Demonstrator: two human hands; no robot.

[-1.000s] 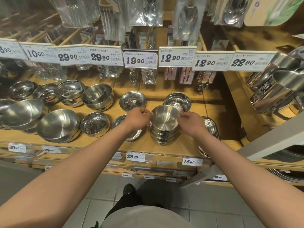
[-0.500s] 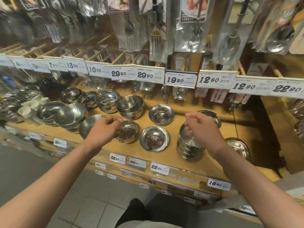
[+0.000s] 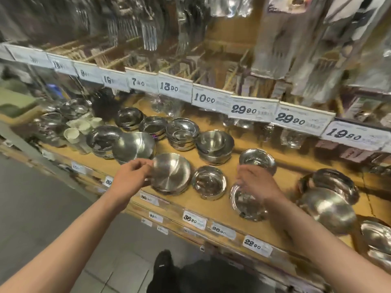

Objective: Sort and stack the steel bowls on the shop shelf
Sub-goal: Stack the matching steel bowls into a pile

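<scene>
Steel rim pinched in the left hand (image 3: 131, 176): it tips a wide bowl (image 3: 171, 173) up, likely to lift it for stacking. Right of that bowl, the right hand (image 3: 255, 182) hovers, fingers loosely curled, holding nothing, over a shallow bowl (image 3: 245, 203). 0.5 s ago the left hand touched a smaller bowl; the view has swung left along the shelf (image 3: 281, 182).

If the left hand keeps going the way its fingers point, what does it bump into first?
Most likely the wide brushed steel bowl: the left hand points right at its near rim, fingertips about touching it already. The picture is blurred, so actual contact is unclear.
</scene>
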